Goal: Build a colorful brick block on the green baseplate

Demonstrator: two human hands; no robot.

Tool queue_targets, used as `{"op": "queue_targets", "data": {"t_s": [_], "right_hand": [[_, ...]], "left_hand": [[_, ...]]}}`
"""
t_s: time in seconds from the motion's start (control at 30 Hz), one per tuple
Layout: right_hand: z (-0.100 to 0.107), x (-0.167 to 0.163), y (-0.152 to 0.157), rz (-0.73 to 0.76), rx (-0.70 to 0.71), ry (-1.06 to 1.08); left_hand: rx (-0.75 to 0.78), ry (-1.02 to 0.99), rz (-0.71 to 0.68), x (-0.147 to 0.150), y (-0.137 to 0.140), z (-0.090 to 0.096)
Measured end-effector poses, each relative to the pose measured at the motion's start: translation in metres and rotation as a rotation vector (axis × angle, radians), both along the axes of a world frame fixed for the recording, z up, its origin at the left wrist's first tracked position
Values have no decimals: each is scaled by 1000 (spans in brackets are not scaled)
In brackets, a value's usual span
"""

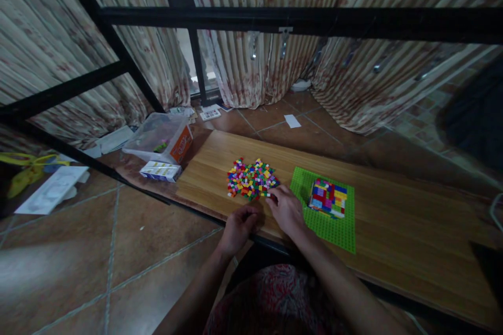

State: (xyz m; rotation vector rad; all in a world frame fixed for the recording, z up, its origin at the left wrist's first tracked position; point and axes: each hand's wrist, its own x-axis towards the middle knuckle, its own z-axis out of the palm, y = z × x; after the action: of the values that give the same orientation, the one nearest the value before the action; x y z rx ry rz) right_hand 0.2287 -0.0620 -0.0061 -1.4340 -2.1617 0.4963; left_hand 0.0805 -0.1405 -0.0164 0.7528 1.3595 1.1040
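A loose pile of small multicoloured toy bricks point(249, 178) lies on a wooden board. My right hand point(286, 209) reaches to the pile's lower right edge, its fingers pinched at a small pale brick point(269, 195). Just below the pile, my left hand point(239, 227) rests low over the board's front edge with its fingers curled together. Whatever those fingers may hold is too small or hidden to make out. Right of my right hand is a green studded baseplate point(346, 233), bearing a block built of coloured bricks point(328, 198).
The long wooden board point(401, 220) has a black metal frame around it. At its left end stand a clear plastic box point(157, 133) with an orange label and a small white-and-blue carton point(161, 171). A black bar point(275, 20) with hanging clips crosses before the curtains.
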Motion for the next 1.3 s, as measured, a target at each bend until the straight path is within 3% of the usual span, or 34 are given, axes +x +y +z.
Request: {"op": "queue_targets", "data": {"t_s": [0.13, 0.27, 0.4, 0.6, 0.67, 0.73, 0.87, 0.97, 1.1, 1.3], "right_hand": [[5, 0, -2, -33, -63, 107], [20, 5, -19, -15, -295, 430], [33, 8, -40, 0, -505, 587], [28, 20, -56, 13, -722, 667], [20, 21, -53, -14, -674, 660], [11, 19, -45, -49, -509, 603], [-5, 6, -20, -43, -174, 335], [-9, -4, -10, -35, -61, 177], [-7, -8, -15, -30, -96, 221], [4, -7, -35, 61, -415, 573]], "left_hand": [[-3, -68, 31, 2, 0, 6], [73, -109, 65, 6, 5, 26], [116, -180, -33, 12, 7, 41], [-1, -344, -94, 15, -5, 35], [-35, -390, -55, 16, -7, 32], [-55, -382, 24, 17, -6, 28], [-74, -299, 156, 16, 2, 21], [-89, -237, 186, 13, 6, 17], [-88, -197, 247, 10, 8, 15], [-64, -343, 193, 9, 6, 17]]}}
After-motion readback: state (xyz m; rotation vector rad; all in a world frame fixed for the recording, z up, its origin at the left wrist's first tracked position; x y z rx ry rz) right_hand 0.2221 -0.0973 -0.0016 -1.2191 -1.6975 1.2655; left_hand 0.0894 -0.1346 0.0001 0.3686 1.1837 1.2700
